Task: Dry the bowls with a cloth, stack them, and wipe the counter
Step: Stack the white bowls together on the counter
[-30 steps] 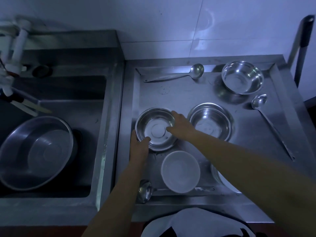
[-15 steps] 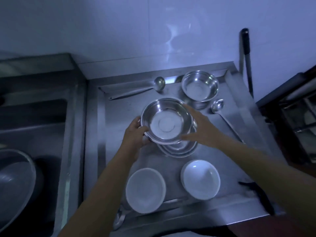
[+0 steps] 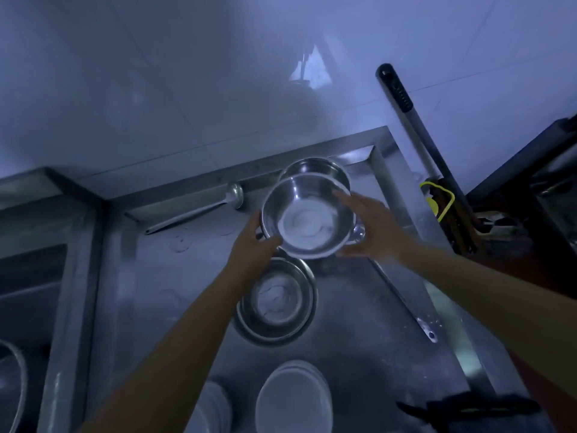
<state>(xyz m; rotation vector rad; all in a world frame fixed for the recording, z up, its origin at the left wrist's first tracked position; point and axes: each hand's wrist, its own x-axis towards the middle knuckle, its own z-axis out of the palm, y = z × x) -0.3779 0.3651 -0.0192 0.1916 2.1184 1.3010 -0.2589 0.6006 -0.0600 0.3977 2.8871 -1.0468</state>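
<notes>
I hold a steel bowl (image 3: 307, 214) in the air with both hands: my left hand (image 3: 253, 246) grips its near-left rim and my right hand (image 3: 373, 228) its right side. It hovers just in front of and above a second steel bowl (image 3: 315, 168) at the counter's back. Below my hands a third steel bowl (image 3: 276, 303) rests on the steel counter (image 3: 175, 295). Two white bowls (image 3: 293, 398) (image 3: 209, 407) stand at the near edge. No cloth is visible in either hand.
A ladle (image 3: 193, 209) lies along the back ledge and another ladle's handle (image 3: 402, 292) runs under my right arm. A sink (image 3: 28, 307) with a large basin (image 3: 12, 385) is at left. A dark pole (image 3: 418, 139) leans against the wall; a dark object (image 3: 468, 407) lies at the near right.
I lifted the steel bowl off the counter and carried it right and back, past the middle bowl toward the far bowl. The camera view swung right and up.
</notes>
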